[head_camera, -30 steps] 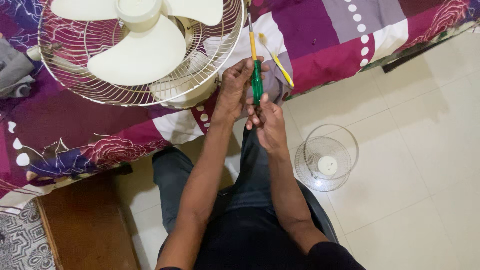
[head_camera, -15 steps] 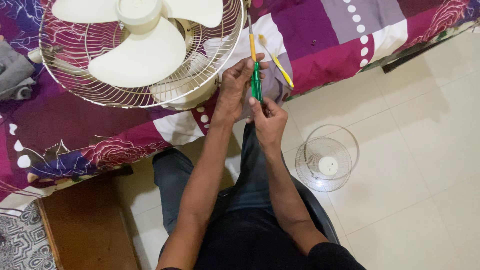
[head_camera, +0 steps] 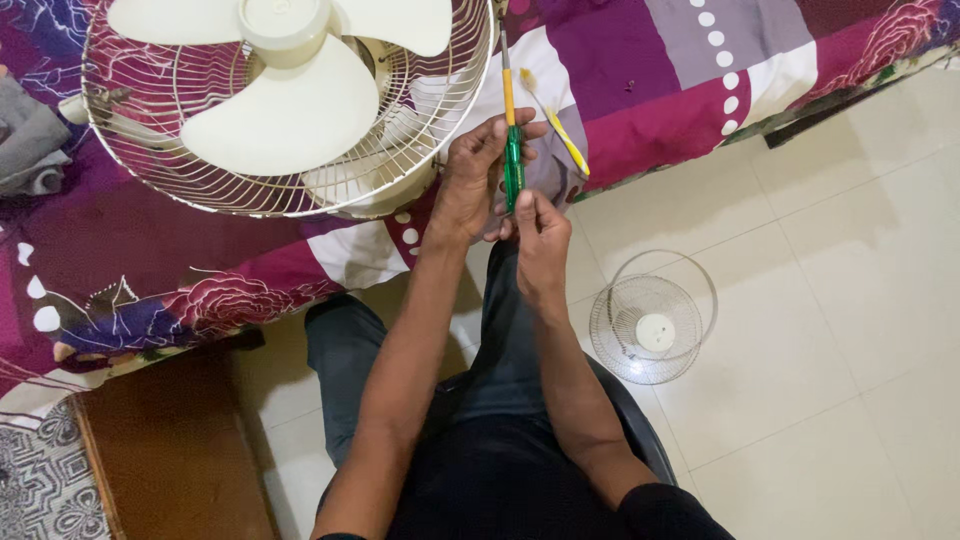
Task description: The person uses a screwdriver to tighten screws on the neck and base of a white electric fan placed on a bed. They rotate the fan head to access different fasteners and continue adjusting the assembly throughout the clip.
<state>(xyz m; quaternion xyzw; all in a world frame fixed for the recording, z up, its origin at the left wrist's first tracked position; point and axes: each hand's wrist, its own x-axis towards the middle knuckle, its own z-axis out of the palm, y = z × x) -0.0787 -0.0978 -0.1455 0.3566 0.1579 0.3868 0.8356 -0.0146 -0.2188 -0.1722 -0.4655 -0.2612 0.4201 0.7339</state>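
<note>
Cream fan [head_camera: 285, 105] in wire cage lies on patterned bedspread [head_camera: 660, 90]. Grey cloth [head_camera: 30, 140] at left edge. Wire guard [head_camera: 652, 318] on tiled floor [head_camera: 840, 330]. Brown mat [head_camera: 170, 450] bottom left.

in front of my knees a bed [head_camera: 700, 90] carries most of it, its patchwork cover of magenta, purple and white printed with roses and dots. on the cover lies a cream fan [head_camera: 290, 100], blades up inside its wire cage, and a grey cloth [head_camera: 30, 140] sits bunched at the left edge. below, the pale tiled floor [head_camera: 850, 330] holds a round wire fan guard [head_camera: 650, 320] lying flat just beside my right leg, with a brown wooden board [head_camera: 170, 450] at the lower left
</note>
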